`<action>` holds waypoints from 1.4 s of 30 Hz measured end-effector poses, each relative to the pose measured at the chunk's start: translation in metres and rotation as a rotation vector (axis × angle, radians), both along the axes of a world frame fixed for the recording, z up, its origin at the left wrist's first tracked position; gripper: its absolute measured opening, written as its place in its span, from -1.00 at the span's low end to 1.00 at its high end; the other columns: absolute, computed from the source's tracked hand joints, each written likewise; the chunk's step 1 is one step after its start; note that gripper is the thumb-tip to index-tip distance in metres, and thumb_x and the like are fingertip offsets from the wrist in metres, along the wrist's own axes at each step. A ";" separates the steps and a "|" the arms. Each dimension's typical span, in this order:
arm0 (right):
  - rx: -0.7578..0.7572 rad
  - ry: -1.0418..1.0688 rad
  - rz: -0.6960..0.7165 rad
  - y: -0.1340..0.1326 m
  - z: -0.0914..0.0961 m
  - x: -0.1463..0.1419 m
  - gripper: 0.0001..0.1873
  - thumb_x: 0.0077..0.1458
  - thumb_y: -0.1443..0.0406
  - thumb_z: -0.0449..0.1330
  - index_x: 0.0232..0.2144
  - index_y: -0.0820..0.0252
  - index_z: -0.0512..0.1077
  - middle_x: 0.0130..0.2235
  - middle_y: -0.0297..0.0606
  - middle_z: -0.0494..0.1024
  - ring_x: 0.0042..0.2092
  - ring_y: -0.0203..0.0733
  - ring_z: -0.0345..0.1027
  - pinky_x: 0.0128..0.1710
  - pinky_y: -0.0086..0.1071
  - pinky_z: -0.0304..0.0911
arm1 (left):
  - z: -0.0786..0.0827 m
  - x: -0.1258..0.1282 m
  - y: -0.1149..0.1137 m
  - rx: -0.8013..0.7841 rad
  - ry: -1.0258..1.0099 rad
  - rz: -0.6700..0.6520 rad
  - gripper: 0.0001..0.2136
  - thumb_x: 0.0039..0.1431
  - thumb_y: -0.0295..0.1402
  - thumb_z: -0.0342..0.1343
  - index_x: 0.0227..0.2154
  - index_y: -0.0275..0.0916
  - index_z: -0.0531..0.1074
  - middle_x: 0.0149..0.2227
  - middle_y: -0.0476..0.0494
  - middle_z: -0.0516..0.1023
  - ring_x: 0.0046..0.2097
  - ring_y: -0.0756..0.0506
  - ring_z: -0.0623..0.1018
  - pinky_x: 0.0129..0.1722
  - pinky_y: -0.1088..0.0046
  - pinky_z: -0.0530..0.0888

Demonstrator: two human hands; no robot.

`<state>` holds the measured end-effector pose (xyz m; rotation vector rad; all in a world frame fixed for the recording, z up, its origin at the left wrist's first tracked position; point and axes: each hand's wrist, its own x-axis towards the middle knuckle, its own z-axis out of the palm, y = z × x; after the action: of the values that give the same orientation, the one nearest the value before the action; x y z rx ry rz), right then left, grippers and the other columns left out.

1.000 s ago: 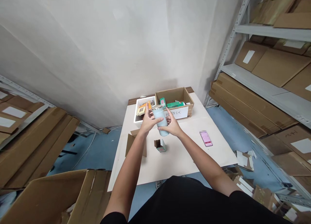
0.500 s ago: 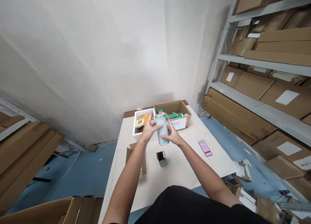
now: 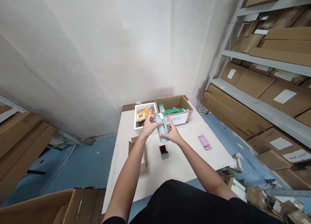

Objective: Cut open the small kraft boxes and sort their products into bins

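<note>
A light blue insulated tumbler [image 3: 161, 129] with a silvery rim is held over the table, tilted slightly. My left hand [image 3: 149, 125] grips its left side, thumb across the front. On the other side my right hand [image 3: 173, 133] holds it, its thumb low on the body. Dark markings show on the tumbler's front. Below it a small green open-topped box [image 3: 164, 155] stands on the table. An open brown carton [image 3: 144, 164] sits beside it, partly hidden behind my left forearm.
At the table's back stand a white foam box [image 3: 138, 122] of packets and a labelled cardboard box [image 3: 188, 115] with green boxes inside. A pink-screened phone [image 3: 204, 142] lies on the right of the white table [image 3: 177, 167]. Shelves of cartons [image 3: 255, 84] rise at right.
The tumbler has turned in my hands, so dark markings now face me. My head view has shifted slightly. Both hands still hold the tumbler.
</note>
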<state>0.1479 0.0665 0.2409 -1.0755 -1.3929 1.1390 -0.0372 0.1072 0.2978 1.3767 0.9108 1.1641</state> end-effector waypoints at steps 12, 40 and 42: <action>-0.129 0.048 0.112 -0.004 -0.079 -0.008 0.33 -0.19 0.21 0.51 0.52 -0.10 -0.05 0.12 -0.19 0.49 0.05 -0.04 0.47 0.08 -0.14 0.39 | -0.057 -0.009 0.003 0.021 0.154 0.024 -0.46 0.17 -0.04 0.34 0.16 -0.17 0.54 0.17 -0.25 0.59 0.15 -0.23 0.55 0.19 0.19 0.45; -0.484 -0.411 -0.200 -0.036 -0.248 -0.016 -0.59 0.23 0.09 0.07 -0.61 0.11 0.34 -0.49 -0.30 0.47 -0.31 -0.12 0.39 -0.30 -0.39 0.15 | -0.245 0.017 -0.044 -0.087 1.025 0.144 -0.49 -0.02 -0.23 0.47 -0.01 -0.18 0.46 -0.02 -0.25 0.49 0.17 -0.34 0.43 0.15 0.15 0.39; -0.512 -0.373 -0.198 -0.037 -0.252 -0.014 -0.60 0.24 0.09 0.07 -0.58 0.11 0.37 -0.47 -0.28 0.50 -0.30 -0.11 0.41 -0.29 -0.38 0.20 | -0.259 0.023 -0.048 -0.114 1.045 0.162 -0.45 -0.04 -0.22 0.48 0.01 -0.20 0.45 0.12 -0.35 0.46 0.26 -0.40 0.37 0.20 0.08 0.36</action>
<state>0.1344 0.0293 -0.0111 -1.8260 -1.2582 1.2207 -0.0143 0.0595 0.0386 1.8459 1.8006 0.4151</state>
